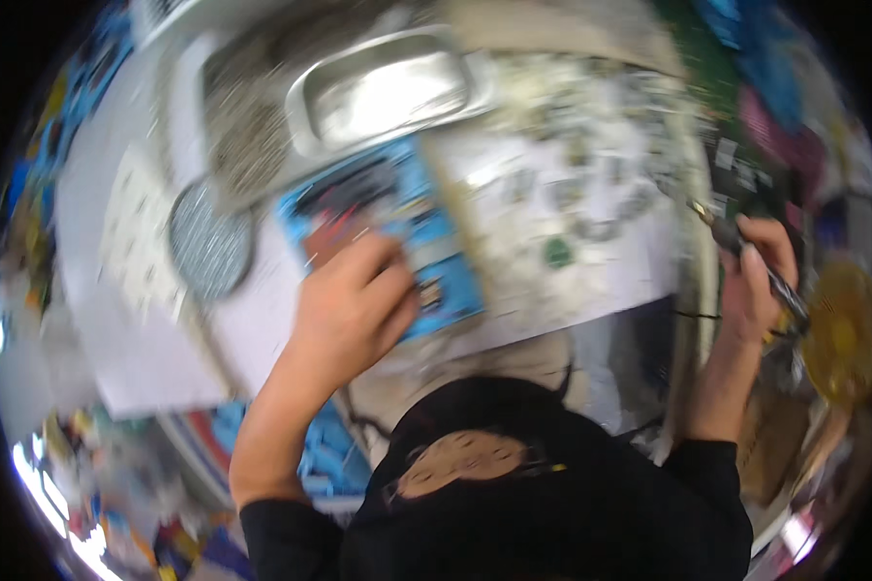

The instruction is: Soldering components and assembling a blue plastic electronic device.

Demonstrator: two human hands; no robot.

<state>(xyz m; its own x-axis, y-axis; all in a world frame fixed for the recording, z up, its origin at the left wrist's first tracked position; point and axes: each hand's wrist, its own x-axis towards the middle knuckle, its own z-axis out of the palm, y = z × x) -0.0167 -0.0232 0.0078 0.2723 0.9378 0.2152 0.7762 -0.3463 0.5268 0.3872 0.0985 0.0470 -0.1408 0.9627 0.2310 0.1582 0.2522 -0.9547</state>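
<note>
My left hand (358, 305) is closed, its fingers curled down over a blue mat (451, 266) on the white table. What the fingertips pinch is hidden and blurred. Just beyond them lie dark, black-and-red pieces (344, 198) on the mat. At the table's right edge my right hand (756, 281) wraps around a soldering iron (727, 234), a dark pen-shaped tool. Its brass-coloured tip points up and to the left, away from the mat.
A shiny metal tray (310, 116) stands beyond the mat. To the left lies a round grey disc (210, 239). Many small blurred parts and a green piece (557, 252) lie to the right on the white table (639, 266). A yellow round object (840, 334) sits beside my right wrist.
</note>
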